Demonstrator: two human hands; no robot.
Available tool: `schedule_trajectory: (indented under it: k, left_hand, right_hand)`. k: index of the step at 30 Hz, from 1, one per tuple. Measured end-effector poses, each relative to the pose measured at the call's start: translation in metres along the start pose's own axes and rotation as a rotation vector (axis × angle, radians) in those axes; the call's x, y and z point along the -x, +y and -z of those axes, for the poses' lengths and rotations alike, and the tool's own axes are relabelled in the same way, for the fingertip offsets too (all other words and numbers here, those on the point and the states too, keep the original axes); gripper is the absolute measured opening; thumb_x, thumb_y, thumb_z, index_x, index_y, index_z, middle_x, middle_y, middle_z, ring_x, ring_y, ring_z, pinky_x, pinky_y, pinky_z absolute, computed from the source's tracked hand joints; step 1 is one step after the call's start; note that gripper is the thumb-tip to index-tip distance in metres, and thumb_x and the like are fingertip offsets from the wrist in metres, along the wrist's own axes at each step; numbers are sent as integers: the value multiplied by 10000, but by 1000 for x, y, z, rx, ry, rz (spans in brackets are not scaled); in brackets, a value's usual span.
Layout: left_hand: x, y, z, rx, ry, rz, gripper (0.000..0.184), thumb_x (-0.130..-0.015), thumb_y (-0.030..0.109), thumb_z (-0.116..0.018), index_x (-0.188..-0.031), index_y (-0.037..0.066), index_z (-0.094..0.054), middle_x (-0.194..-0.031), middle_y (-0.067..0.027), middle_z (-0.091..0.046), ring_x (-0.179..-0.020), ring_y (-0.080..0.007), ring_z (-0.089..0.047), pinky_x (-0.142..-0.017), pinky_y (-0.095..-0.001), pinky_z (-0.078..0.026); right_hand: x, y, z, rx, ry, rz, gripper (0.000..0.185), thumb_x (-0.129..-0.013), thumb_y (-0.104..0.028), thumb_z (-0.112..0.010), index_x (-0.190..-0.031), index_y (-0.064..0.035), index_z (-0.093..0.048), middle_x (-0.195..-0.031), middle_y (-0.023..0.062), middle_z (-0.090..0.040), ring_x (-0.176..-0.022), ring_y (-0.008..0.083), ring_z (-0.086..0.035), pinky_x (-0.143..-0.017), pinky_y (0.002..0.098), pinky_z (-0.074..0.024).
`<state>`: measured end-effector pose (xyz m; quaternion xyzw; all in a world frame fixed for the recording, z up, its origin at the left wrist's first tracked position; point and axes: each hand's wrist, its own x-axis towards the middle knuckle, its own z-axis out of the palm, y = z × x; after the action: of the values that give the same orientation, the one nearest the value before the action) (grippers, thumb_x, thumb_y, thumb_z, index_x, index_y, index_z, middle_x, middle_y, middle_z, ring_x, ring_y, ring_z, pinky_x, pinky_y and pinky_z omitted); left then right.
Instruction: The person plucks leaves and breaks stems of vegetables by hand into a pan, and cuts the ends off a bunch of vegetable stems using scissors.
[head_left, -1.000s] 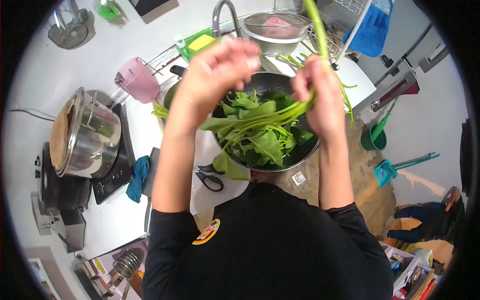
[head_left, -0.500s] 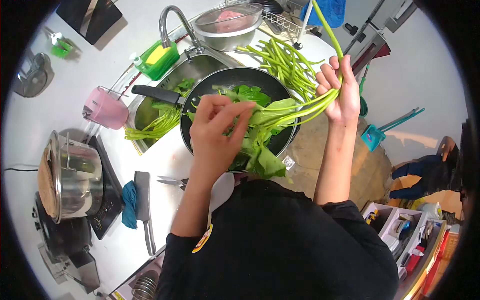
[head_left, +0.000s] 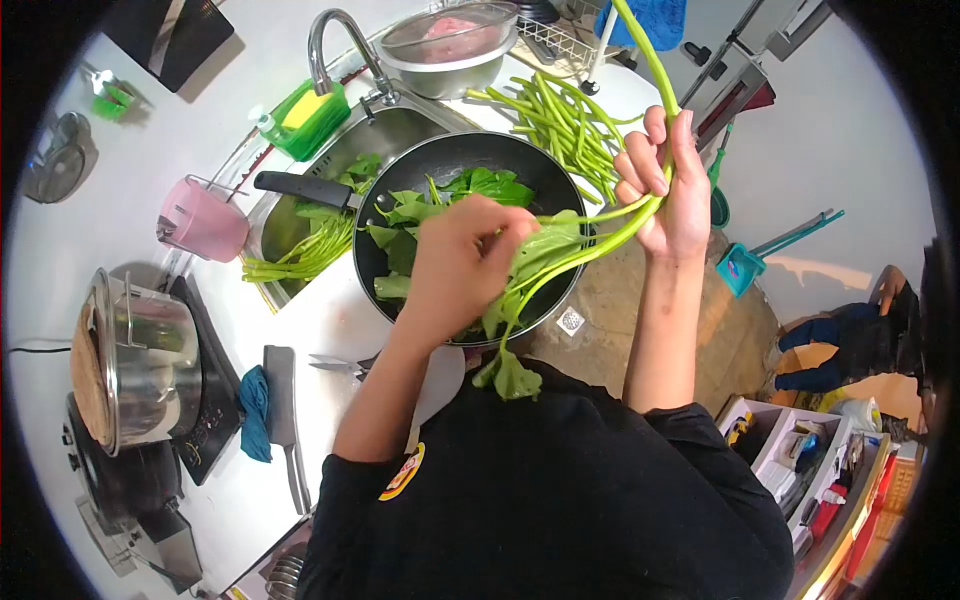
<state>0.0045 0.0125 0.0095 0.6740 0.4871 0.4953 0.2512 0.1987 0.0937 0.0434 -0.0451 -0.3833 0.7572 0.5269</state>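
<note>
My right hand [head_left: 676, 190] holds a long leafy vegetable stalk [head_left: 655, 75], its stem passing through curled fingers and its leaves [head_left: 555, 245] drooping to the left. Over a black frying pan [head_left: 480, 150], my left hand [head_left: 465, 262] pinches at the leaf end of a stem; the fingertips partly hide what is gripped. Loose green leaves [head_left: 490, 187] lie in the pan. One leaf [head_left: 512, 380] dangles past the pan's near rim, against the black shirt. Bare stems [head_left: 565, 125] are piled on the counter beyond the pan.
Left of the pan, the sink [head_left: 400, 130] holds more greens [head_left: 310, 250]. A cleaver [head_left: 282, 400], a small knife [head_left: 335, 362] and a steel pot [head_left: 150, 355] are at the left. A metal bowl [head_left: 445, 75] with a mesh cover stands at the back. Another person [head_left: 860, 335] is far right.
My left hand has shifted slightly right and closed more around the leaf end. The drooping leaf hangs lower over the pan's near rim. My right hand keeps its hold on the stalk.
</note>
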Motion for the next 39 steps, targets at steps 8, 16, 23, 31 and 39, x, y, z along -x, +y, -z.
schedule_trajectory:
  k: [8, 16, 23, 31, 39]
  left_hand:
    - [-11, -63, 38, 988, 507, 439, 161, -850, 117, -571, -921, -13, -633, -780, 26, -587, -622, -18, -481, -519, -179, -367]
    - [-13, 29, 15, 54, 26, 20, 107, -831, 89, -614, -892, 32, -680, -817, -24, -609, -703, -71, -521, -609, -202, -402]
    - [-7, 36, -8, 99, -133, 109, 119, -829, 78, -605, -910, 5, -655, -740, -85, -598, -644, -132, -535, -580, -273, -400]
    - [-7, 19, -18, -157, -49, -225, 109, -881, 76, -476, -929, 12, -551, -779, -139, -528, -709, -307, -536, -629, -366, -420]
    - [-15, 6, -25, -81, 142, -219, 143, -916, 98, -410, -917, 10, -523, -791, -102, -518, -712, -231, -540, -621, -322, -427]
  right_hand:
    - [11, 11, -8, 89, 52, 89, 343, -983, -402, -264, -836, -114, -380, -513, -47, -295, -431, 39, -224, -375, 189, -208]
    - [-2, 28, -16, 381, -5, 48, 351, -983, -368, -291, -804, -92, -413, -563, -5, -379, -499, 76, -317, -505, 207, -286]
    - [-6, 35, -19, 465, -13, 83, 366, -981, -369, -298, -800, -75, -417, -603, 4, -398, -502, 75, -314, -507, 209, -274]
    - [-6, 36, -24, 448, 23, 116, 376, -982, -399, -257, -798, -94, -381, -532, -9, -340, -506, 87, -263, -494, 231, -239]
    - [0, 45, -38, 480, 26, 226, 379, -974, -417, -268, -795, -99, -369, -513, -18, -317, -490, 92, -258, -492, 239, -252]
